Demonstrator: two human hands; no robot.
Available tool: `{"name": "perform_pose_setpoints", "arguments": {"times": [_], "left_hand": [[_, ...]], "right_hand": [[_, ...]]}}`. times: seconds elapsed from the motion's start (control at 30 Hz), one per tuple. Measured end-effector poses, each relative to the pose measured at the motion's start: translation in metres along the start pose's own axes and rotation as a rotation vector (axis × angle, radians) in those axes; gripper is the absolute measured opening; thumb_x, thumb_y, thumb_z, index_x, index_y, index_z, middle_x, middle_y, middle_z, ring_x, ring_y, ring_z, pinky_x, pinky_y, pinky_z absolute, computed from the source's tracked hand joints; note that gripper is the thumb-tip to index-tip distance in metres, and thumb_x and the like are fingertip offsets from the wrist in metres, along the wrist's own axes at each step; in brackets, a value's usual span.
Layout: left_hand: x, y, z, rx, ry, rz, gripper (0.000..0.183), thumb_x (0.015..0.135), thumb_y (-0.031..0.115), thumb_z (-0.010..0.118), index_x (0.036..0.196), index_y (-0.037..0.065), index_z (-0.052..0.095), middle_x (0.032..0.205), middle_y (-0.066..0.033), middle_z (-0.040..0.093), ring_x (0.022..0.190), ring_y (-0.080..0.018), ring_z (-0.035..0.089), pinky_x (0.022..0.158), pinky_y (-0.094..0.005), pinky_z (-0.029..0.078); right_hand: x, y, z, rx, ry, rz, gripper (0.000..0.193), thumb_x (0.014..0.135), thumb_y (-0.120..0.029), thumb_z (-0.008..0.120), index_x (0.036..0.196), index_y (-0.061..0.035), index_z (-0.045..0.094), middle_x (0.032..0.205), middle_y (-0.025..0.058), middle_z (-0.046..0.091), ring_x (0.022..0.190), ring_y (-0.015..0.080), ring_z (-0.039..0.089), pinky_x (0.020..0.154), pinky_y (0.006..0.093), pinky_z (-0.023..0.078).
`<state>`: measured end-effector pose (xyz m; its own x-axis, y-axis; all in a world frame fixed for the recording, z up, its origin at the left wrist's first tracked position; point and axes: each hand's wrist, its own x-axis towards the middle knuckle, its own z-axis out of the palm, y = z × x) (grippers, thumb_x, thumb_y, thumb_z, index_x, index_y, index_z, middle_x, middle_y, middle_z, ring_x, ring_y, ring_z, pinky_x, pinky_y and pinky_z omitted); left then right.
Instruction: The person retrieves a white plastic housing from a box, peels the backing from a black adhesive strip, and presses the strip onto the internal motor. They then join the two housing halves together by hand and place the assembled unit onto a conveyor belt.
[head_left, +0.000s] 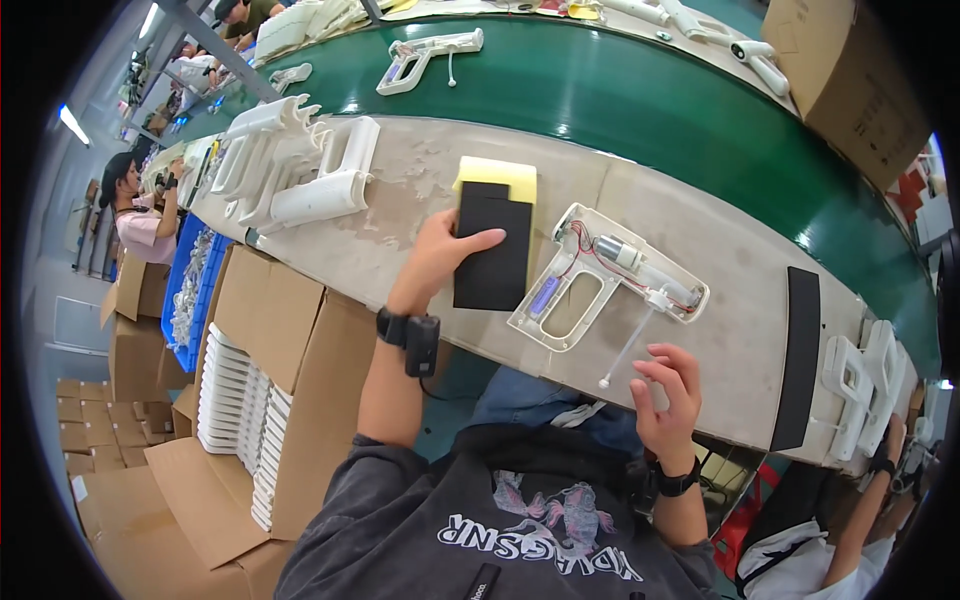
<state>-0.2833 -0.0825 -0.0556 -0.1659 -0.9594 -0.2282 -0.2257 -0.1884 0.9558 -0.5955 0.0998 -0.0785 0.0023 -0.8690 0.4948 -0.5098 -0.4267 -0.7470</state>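
My left hand [440, 257] grips the left edge of a stack of flat black rectangular pads [492, 268], thumb across the top; the other fingers are partly hidden. A yellow backing sheet [520, 180] shows behind the pads. To their right lies an opened white gun-shaped housing half [562, 331], holding a silver motor [618, 252], red wires and a purple battery [545, 296]. A thin white tube [628, 346] with a round tip sticks out of it toward me. Close to that tip, my right hand [668, 398] hovers with nothing in it, fingers apart and loosely bent.
A long black strip [797, 350] lies on the table's right, before white housings [858, 385] and a co-worker's arm. More white shells [320, 180] stand at left. Beyond runs a green conveyor [580, 80] carrying a gun-shaped housing [430, 58]. An open carton [265, 330] holds stacked white parts.
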Motion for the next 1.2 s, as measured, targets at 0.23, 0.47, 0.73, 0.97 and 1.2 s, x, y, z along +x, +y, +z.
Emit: {"name": "perform_pose_setpoints", "arguments": {"times": [0.23, 0.47, 0.73, 0.97, 1.2], "left_hand": [[-0.109, 0.044, 0.021, -0.076, -0.105, 0.062, 0.044, 0.093, 0.009, 0.072, 0.133, -0.003, 0.058, 0.115, -0.0082, 0.071, 0.101, -0.0119, 0.066, 0.086, -0.0286, 0.054], [-0.142, 0.039, 0.041, 0.359, -0.236, 0.223, 0.032, 0.087, 0.009, 0.076, 0.117, 0.001, 0.067, 0.094, -0.0178, 0.072, 0.077, -0.0288, 0.070, 0.071, -0.0352, 0.055], [-0.144, 0.019, 0.037, 0.387, -0.439, 0.599, 0.024, 0.081, 0.004, 0.078, 0.102, 0.002, 0.068, 0.089, -0.0119, 0.068, 0.080, -0.0322, 0.065, 0.071, -0.0396, 0.053], [-0.144, 0.024, 0.037, 0.234, -0.442, 0.585, 0.026, 0.082, 0.003, 0.078, 0.104, -0.002, 0.066, 0.094, -0.0171, 0.068, 0.083, -0.0354, 0.066, 0.074, -0.0380, 0.054], [-0.151, 0.010, 0.029, 0.053, -0.262, 0.226, 0.039, 0.089, 0.002, 0.074, 0.126, -0.004, 0.063, 0.110, -0.0128, 0.074, 0.095, -0.0145, 0.069, 0.085, -0.0285, 0.054]], "right_hand": [[0.044, -0.024, 0.004, 0.079, -0.179, -0.071, 0.025, 0.081, 0.003, 0.074, 0.106, -0.0010, 0.070, 0.109, 0.0131, 0.065, 0.090, 0.0269, 0.065, 0.079, 0.0333, 0.053], [0.071, -0.044, 0.041, 0.109, -0.239, -0.164, 0.040, 0.076, -0.004, 0.082, 0.115, -0.0038, 0.073, 0.108, 0.0112, 0.065, 0.092, 0.0248, 0.061, 0.076, 0.0346, 0.051], [0.072, -0.028, 0.024, 0.853, -0.762, 0.354, 0.030, 0.082, -0.008, 0.083, 0.110, -0.0012, 0.072, 0.106, 0.0049, 0.065, 0.093, 0.0135, 0.058, 0.082, 0.0301, 0.049], [0.100, -0.015, -0.001, 0.785, -0.592, 0.332, 0.037, 0.076, -0.014, 0.088, 0.106, -0.0034, 0.070, 0.098, 0.0019, 0.065, 0.086, 0.0118, 0.056, 0.080, 0.0282, 0.045], [0.144, 0.043, 0.018, -0.115, -0.216, 0.179, 0.035, 0.073, -0.018, 0.087, 0.099, -0.0007, 0.071, 0.086, 0.0056, 0.064, 0.078, 0.0174, 0.053, 0.072, 0.0305, 0.046]]}}
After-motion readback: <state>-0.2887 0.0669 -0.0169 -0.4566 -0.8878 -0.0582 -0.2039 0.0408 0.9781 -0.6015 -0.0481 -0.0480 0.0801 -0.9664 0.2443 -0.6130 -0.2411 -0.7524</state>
